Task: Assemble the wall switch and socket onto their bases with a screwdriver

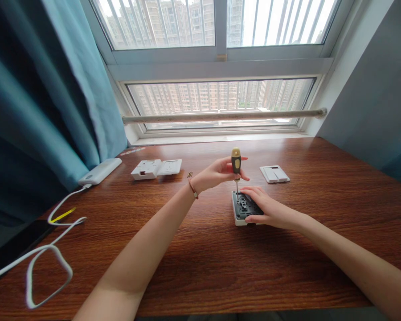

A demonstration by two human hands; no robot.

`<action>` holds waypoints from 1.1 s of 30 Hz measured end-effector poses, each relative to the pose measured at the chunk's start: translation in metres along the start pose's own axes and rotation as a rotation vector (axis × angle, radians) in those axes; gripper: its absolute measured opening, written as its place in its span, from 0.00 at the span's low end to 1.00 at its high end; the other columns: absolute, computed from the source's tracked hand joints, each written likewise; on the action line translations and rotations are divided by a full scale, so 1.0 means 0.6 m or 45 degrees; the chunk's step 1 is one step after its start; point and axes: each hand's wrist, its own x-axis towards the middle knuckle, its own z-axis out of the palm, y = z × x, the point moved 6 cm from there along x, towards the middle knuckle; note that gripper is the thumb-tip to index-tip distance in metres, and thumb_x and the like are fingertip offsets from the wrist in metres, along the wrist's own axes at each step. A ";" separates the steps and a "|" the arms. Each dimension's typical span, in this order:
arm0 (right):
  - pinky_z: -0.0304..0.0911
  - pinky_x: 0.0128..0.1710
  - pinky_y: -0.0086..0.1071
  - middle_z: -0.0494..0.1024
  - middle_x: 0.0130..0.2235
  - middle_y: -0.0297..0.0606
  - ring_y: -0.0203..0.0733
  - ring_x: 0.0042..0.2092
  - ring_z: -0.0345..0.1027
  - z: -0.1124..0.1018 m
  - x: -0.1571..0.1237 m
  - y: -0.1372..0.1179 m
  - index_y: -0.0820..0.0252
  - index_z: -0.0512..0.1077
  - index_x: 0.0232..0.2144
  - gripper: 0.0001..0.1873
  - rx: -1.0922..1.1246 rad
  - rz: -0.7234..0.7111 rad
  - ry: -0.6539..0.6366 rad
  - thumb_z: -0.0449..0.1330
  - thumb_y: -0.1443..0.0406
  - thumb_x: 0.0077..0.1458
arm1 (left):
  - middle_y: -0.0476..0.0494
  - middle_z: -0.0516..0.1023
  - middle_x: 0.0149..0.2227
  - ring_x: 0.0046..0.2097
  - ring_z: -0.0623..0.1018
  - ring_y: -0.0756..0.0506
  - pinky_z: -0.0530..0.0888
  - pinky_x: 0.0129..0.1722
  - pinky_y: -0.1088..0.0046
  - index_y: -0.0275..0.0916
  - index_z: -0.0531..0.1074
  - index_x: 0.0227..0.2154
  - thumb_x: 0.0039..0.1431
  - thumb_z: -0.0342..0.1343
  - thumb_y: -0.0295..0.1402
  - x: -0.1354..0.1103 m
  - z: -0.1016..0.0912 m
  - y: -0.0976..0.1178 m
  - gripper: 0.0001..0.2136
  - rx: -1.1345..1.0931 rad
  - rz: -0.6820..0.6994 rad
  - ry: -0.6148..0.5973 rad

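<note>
My left hand [222, 170] is closed around a screwdriver [236, 161] with a black and yellow handle. The screwdriver stands upright, its thin shaft reaching down to the left part of a wall switch [243, 206], seen from its black inner side with a white rim. Fingers of my right hand [266, 208] grip that switch from the right, thumb along the near edge, and cover part of it. Whether the tip sits in a screw is too small to tell. Right of and beyond it lies a white switch plate [275, 174].
White boxes [147, 169] and a few small screws [190, 174] lie on the brown wooden table [194, 267], left of my hands. Farther left are a white power strip [100, 172], its looping cable [62, 263] and a yellow strip [63, 215]. A window stands behind.
</note>
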 end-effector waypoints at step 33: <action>0.48 0.57 0.42 0.55 0.56 0.48 0.49 0.57 0.47 -0.003 0.003 -0.005 0.60 0.51 0.56 0.39 -0.013 -0.023 0.007 0.59 0.51 0.47 | 0.42 0.78 0.32 0.35 0.76 0.48 0.73 0.38 0.70 0.30 0.70 0.42 0.43 0.63 0.27 0.000 -0.007 -0.007 0.20 0.113 -0.022 0.150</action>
